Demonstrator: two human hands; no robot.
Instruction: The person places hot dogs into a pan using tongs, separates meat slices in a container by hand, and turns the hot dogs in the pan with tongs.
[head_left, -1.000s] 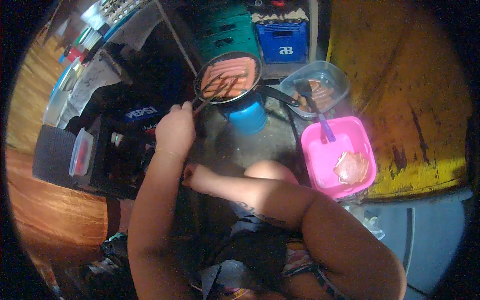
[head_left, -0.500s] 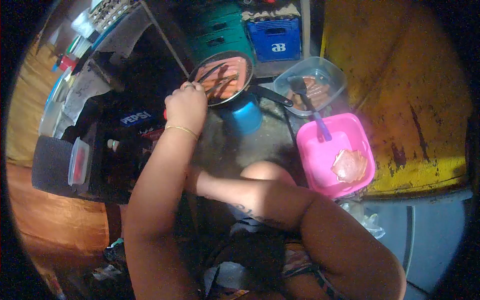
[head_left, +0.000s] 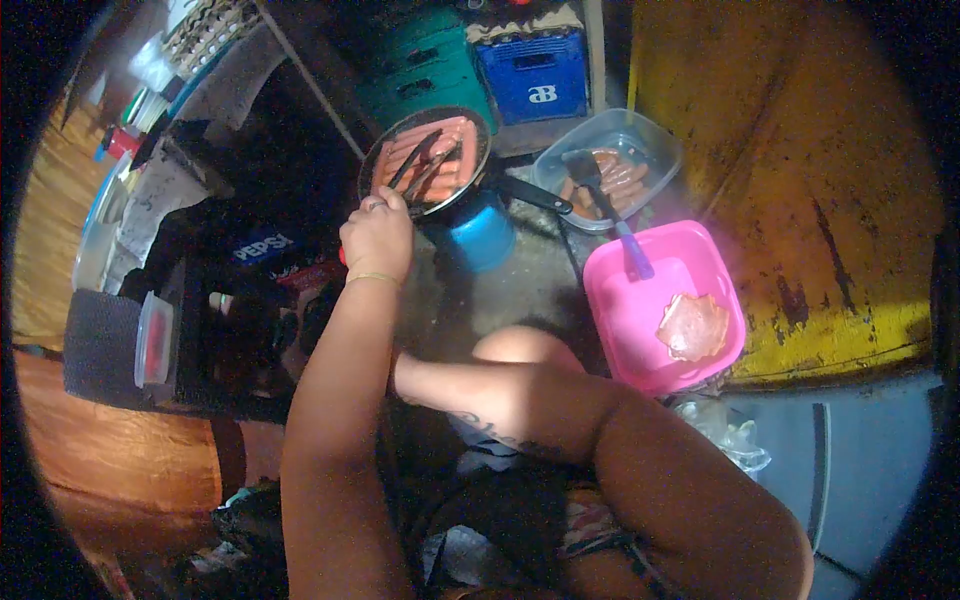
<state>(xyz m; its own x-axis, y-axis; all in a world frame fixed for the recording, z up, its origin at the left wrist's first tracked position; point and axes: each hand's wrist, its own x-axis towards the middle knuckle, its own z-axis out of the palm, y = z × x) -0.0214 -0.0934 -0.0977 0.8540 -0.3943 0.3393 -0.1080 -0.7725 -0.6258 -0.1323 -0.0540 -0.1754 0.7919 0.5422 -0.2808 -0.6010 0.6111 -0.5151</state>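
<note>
My left hand is closed around a pair of dark tongs, with a bit of red showing beside the wrist. The tips of the tongs reach in among pink hot dogs lying side by side in a round frying pan. One hot dog lies between the two jaws; whether it is gripped I cannot tell. The pan's black handle points right. Under the pan is a blue rounded object. My right forearm crosses toward the left, its hand lost in deep shadow.
Right of the pan, a clear plastic container holds more hot dogs, and a spatula lies across its edge. A pink basin holds sliced ham. Behind stand green and blue crates. A bent knee is below.
My left hand has drawn back slightly toward me, and the tongs have shifted within the pan. The whole view has moved a little. The containers stay where they were.
</note>
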